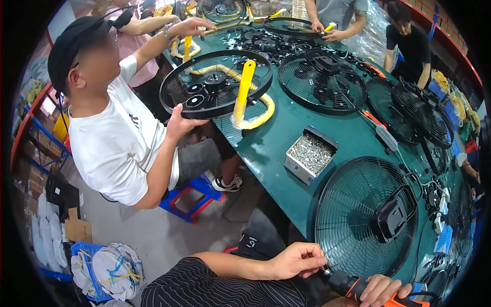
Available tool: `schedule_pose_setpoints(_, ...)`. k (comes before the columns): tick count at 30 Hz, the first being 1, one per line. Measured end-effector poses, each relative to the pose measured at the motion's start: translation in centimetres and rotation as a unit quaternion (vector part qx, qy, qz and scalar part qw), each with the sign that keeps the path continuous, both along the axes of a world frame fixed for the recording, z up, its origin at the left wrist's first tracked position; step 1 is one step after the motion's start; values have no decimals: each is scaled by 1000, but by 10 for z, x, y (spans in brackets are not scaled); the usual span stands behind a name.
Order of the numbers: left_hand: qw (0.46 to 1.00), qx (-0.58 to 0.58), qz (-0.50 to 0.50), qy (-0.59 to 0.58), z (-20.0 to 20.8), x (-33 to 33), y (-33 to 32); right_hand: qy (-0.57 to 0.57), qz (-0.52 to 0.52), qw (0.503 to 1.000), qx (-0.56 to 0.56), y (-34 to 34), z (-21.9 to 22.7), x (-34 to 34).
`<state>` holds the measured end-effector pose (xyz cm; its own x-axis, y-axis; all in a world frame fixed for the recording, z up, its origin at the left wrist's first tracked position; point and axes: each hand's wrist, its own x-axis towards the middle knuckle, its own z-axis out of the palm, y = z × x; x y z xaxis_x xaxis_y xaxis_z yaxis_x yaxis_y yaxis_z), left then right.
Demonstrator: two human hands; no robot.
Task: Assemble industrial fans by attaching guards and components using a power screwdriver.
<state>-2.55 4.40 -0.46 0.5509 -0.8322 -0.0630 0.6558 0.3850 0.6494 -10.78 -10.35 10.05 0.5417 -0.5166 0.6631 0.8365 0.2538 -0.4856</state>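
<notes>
Left hand (296,260) pinches the front tip of a power screwdriver (353,287); right hand (381,291) wraps its orange grip. Tool sits just below the near fan grille (358,215) on the green table (286,128).

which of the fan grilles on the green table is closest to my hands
The black fan grille with the motor housing at the table's near end, just above your left hand; the other grilles lie farther up the table.

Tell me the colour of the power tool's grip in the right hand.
Orange and black: the power tool under the right hand shows best in the head view.
</notes>
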Motion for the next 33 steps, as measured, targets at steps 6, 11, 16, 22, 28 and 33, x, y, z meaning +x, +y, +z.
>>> schedule_pose_setpoints(6,1000,-9,-23,-4,0,9,7,20,7,1000,-9,-1,-1,4)
schedule_pose_setpoints(11,999,-19,-25,19,4,10,14,8,8,1000,-14,-1,2,3)
schedule_pose_setpoints(16,996,9,-4,91,3,4,5,15,-30,998,-55,4,-1,0)
schedule_pose_setpoints(22,996,38,20,81,5,-1,7,-14,-28,997,-73,3,-8,3)
schedule_pose_setpoints(28,997,10,30,66,4,7,10,-22,-114,993,5,16,-3,17)
schedule_pose_setpoints(33,999,-5,18,44,-4,9,9,-23,-79,996,-21,11,-8,20)
